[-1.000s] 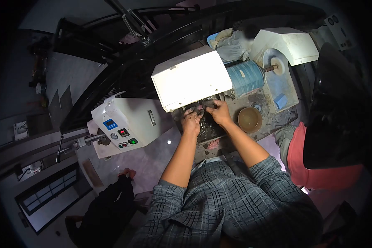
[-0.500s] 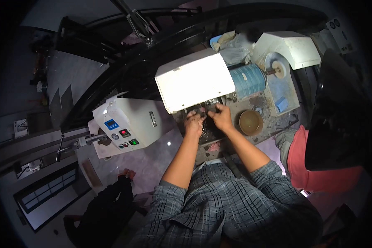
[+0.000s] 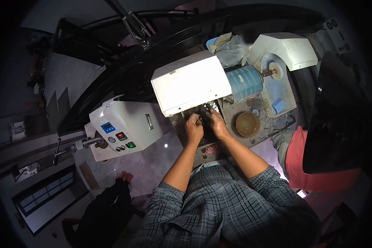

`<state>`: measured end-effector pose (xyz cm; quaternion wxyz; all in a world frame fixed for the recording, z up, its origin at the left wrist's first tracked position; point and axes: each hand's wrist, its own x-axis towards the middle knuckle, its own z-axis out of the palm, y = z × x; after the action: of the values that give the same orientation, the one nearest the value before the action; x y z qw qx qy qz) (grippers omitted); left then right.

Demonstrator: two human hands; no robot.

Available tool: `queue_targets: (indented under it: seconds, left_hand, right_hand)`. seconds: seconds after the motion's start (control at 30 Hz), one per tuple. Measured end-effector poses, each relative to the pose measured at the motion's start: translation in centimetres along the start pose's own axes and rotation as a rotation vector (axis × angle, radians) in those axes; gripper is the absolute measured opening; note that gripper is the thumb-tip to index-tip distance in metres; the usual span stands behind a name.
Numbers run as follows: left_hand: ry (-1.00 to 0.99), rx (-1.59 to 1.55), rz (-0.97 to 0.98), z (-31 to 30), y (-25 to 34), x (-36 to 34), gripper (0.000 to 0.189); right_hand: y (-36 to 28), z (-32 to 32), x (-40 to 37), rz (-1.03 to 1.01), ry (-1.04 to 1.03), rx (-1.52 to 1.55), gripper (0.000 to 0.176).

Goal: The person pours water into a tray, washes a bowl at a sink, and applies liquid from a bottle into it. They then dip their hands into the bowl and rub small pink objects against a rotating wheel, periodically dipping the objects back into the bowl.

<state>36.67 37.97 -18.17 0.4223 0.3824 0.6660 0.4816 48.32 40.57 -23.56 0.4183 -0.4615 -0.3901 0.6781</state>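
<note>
My left hand [image 3: 193, 126] and my right hand [image 3: 216, 122] are close together at the opening under a white hood [image 3: 190, 82] of a bench machine. Both hands pinch a small dark object [image 3: 203, 117] between their fingertips, held just below the hood's front edge. The object is too small and dark to make out. A blue cylindrical motor [image 3: 244, 82] sits right of the hood, with a round wheel [image 3: 274, 71] on its shaft under a second white hood [image 3: 287, 47].
A brown bowl [image 3: 248, 124] stands on the dirty bench [image 3: 273, 122] right of my hands. A white control box [image 3: 124, 130] with a display and buttons sits to the left. A blue block [image 3: 278, 105] lies by the wheel. A person in red [image 3: 318, 165] is at right.
My two hands have drawn closer together and moved slightly inward under the hood's edge; the view has shifted a little.
</note>
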Motion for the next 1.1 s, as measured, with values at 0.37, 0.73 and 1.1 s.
queue_targets:
  seconds: [0.37, 0.73, 1.1]
  left_hand:
    - [0.113, -0.824, -0.354, -0.2, -2.2, 0.5, 0.028]
    - [0.314, -0.669, -0.457, -0.3, 1.2, 4.1, 0.023]
    - [0.134, -0.849, -0.409, -0.4, -0.2, 2.5, 0.022]
  right_hand:
    - [-10.7, 1.7, -0.8, 0.008, 0.065, -0.713, 0.031]
    - [-5.9, 3.3, 3.1, 0.102, 0.141, -0.485, 0.015]
    - [-8.4, 3.1, 0.2, -0.039, 0.123, -0.521, 0.015]
